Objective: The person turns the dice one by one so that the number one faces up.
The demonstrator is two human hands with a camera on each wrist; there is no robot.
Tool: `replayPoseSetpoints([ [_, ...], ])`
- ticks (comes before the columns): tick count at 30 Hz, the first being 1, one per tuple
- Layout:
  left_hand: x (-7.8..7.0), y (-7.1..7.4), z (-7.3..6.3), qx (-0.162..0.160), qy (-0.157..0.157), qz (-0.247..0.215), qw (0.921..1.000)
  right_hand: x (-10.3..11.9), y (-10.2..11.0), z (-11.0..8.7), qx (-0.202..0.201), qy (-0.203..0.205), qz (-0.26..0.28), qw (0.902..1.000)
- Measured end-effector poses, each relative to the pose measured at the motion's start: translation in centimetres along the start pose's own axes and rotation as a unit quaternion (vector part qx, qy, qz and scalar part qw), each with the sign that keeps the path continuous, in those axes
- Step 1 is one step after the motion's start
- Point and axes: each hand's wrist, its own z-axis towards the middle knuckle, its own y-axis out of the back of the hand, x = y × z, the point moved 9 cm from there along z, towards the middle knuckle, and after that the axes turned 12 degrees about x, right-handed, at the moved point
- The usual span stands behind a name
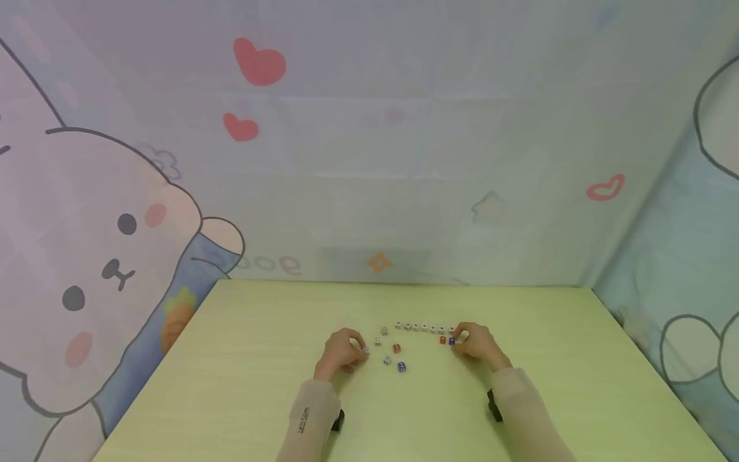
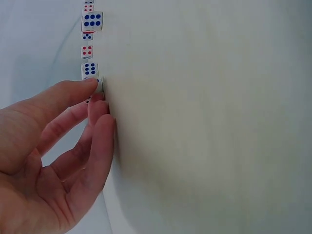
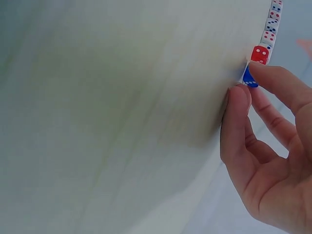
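Between thumb and fingers, my left hand (image 1: 340,350) pinches a white die (image 2: 100,85) low over the table, left of the scattered dice. My right hand (image 1: 476,341) holds a blue die (image 3: 250,78) by thumb and fingertips, at the right end of a row of white dice (image 1: 424,328). A red die (image 3: 260,54) sits beside the blue one, in front of that row. Between the hands lie loose dice: several white ones, such as this white die (image 1: 387,360), a red die (image 1: 396,348) and another blue die (image 1: 401,367).
The pale yellow-green table (image 1: 231,385) extends around both hands. Behind it hangs a cloth backdrop (image 1: 369,160) printed with hearts and a cartoon animal. Dark wrist straps (image 1: 494,405) show at the sleeves.
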Motion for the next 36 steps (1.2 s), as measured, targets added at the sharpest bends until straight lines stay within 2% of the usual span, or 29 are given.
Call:
replayPoseSetpoints([
  [7,-0.1,0.1,0.3,-0.001,-0.002,0.010,1.0000,-0.8,-0.1,0.3,0.009,-0.037,0.044,0.9983],
  [12,-0.1,0.1,0.4,0.007,0.000,0.010,0.9999,-1.2,0.0,0.4,0.003,-0.044,0.044,0.9981],
  [24,-1.2,0.0,0.1,0.041,-0.014,0.031,0.9986,-1.8,-0.3,0.5,-0.005,-0.047,0.047,0.9978],
  [36,-1.2,-0.2,0.6,0.056,-0.025,0.034,0.9975,-1.9,-0.2,0.8,-0.004,-0.032,0.032,0.9990],
])
